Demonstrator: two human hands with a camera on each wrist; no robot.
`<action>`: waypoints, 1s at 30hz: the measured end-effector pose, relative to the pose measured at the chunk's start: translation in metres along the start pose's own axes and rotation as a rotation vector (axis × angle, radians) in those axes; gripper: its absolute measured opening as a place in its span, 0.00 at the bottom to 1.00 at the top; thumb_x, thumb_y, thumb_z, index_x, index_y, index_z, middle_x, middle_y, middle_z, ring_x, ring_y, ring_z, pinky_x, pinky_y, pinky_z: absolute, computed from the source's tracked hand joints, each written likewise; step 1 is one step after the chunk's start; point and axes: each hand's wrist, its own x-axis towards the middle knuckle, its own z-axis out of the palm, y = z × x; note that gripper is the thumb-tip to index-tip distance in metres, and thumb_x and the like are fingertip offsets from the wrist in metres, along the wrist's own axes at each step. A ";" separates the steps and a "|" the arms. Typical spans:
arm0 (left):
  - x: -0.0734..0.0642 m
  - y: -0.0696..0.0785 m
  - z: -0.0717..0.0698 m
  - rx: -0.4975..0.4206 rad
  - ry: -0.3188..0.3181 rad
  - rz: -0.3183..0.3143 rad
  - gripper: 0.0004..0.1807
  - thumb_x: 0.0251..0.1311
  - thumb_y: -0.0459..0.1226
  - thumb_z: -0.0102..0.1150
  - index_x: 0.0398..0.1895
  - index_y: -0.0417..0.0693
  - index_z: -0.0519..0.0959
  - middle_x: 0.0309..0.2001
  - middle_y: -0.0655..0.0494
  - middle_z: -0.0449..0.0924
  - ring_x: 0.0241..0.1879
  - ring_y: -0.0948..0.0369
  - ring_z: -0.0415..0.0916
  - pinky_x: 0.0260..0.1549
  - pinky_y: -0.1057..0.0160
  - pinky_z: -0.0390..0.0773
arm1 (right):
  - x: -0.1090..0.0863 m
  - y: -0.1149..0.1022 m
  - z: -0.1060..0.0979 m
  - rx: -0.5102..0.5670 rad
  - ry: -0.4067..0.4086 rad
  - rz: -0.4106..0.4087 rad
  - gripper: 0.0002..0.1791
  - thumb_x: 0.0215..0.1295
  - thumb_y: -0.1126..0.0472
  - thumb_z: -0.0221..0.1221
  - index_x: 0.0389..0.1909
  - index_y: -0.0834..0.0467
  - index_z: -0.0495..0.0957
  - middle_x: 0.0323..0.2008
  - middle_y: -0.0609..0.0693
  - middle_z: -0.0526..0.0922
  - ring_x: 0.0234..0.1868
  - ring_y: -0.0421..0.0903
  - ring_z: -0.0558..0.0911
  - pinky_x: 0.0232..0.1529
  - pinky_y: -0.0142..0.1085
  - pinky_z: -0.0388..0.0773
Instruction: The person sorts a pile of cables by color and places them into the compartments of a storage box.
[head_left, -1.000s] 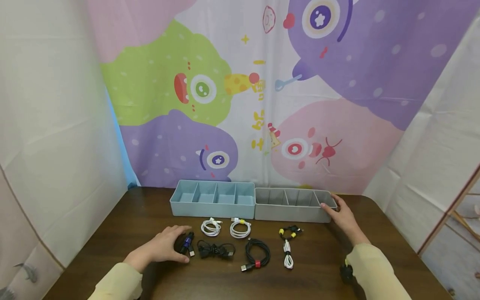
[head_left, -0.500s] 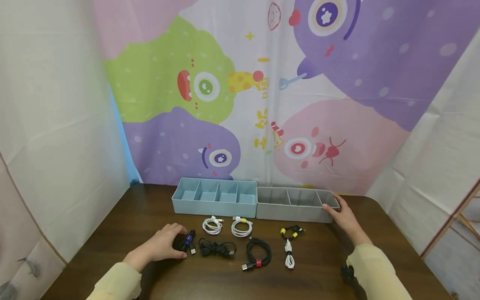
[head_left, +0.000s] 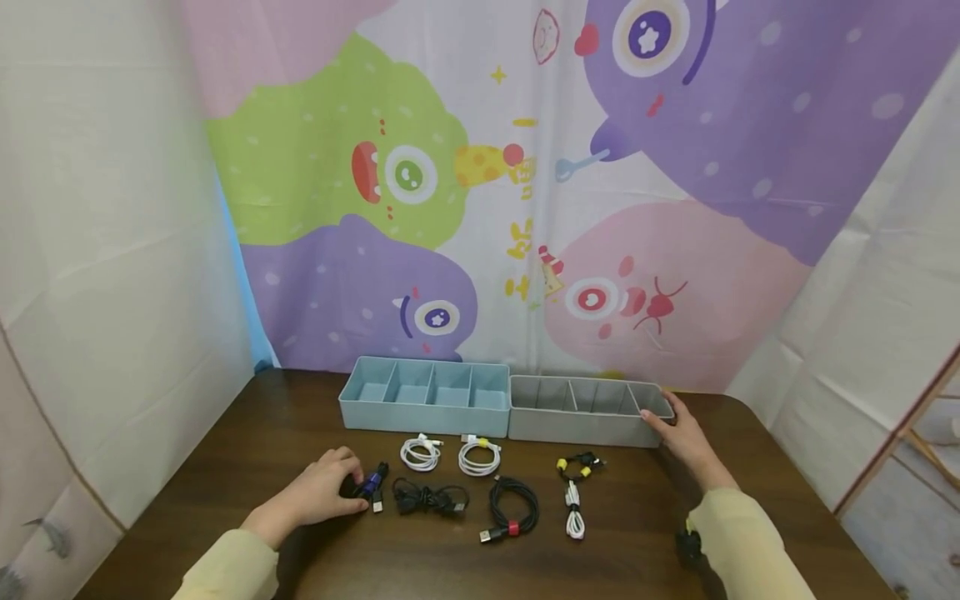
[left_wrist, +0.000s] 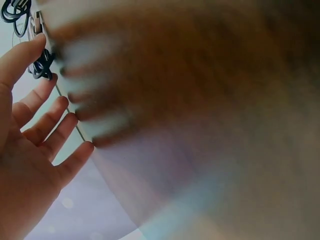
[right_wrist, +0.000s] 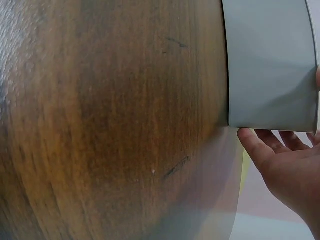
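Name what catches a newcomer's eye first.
Probably the monster-print backdrop filling the head view's upper middle. Below it, a blue divided tray and a grey divided tray stand end to end, the right hand gripping the grey one. In front lie seven bundled cables.

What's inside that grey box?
No items show inside the grey box, just bare compartment walls. Its front wall hides some of the lower interior, and the right hand covers part of its right end.

Four black cables (head_left: 429, 498), three white cables (head_left: 574, 522), one blue box (head_left: 424, 417) and one grey box (head_left: 585, 427) are sharing one surface (head_left: 420, 571).
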 end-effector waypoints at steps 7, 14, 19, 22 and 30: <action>0.000 0.000 0.000 0.002 0.017 -0.015 0.16 0.43 0.47 0.73 0.27 0.54 0.75 0.36 0.59 0.70 0.39 0.59 0.68 0.36 0.52 0.71 | -0.002 -0.001 0.001 0.015 -0.007 0.004 0.47 0.66 0.43 0.54 0.74 0.61 0.39 0.64 0.72 0.58 0.55 0.60 0.70 0.43 0.37 0.74; 0.001 0.002 -0.003 -0.012 0.033 -0.040 0.15 0.44 0.46 0.72 0.28 0.53 0.75 0.36 0.59 0.71 0.38 0.59 0.70 0.38 0.50 0.72 | -0.001 -0.001 0.000 0.015 0.003 -0.001 0.47 0.67 0.44 0.54 0.74 0.61 0.40 0.65 0.72 0.57 0.55 0.60 0.70 0.44 0.38 0.73; 0.000 0.002 -0.005 -0.002 0.090 -0.020 0.14 0.44 0.44 0.72 0.28 0.54 0.75 0.35 0.60 0.72 0.39 0.59 0.72 0.36 0.50 0.72 | 0.000 -0.003 -0.001 0.000 0.014 -0.029 0.45 0.67 0.46 0.53 0.73 0.63 0.41 0.63 0.72 0.59 0.52 0.59 0.71 0.43 0.37 0.74; -0.001 0.002 -0.006 0.007 0.127 0.002 0.13 0.44 0.44 0.72 0.28 0.54 0.76 0.34 0.61 0.73 0.39 0.59 0.73 0.35 0.50 0.72 | 0.000 -0.002 -0.001 -0.018 0.020 -0.036 0.45 0.67 0.46 0.54 0.73 0.64 0.42 0.62 0.72 0.61 0.51 0.59 0.72 0.41 0.36 0.74; -0.002 0.003 -0.007 0.033 0.204 0.002 0.11 0.44 0.44 0.72 0.28 0.55 0.78 0.30 0.66 0.72 0.35 0.64 0.70 0.33 0.57 0.67 | 0.001 0.001 -0.001 -0.033 0.008 -0.031 0.46 0.67 0.45 0.54 0.73 0.64 0.41 0.62 0.72 0.61 0.51 0.59 0.72 0.41 0.36 0.74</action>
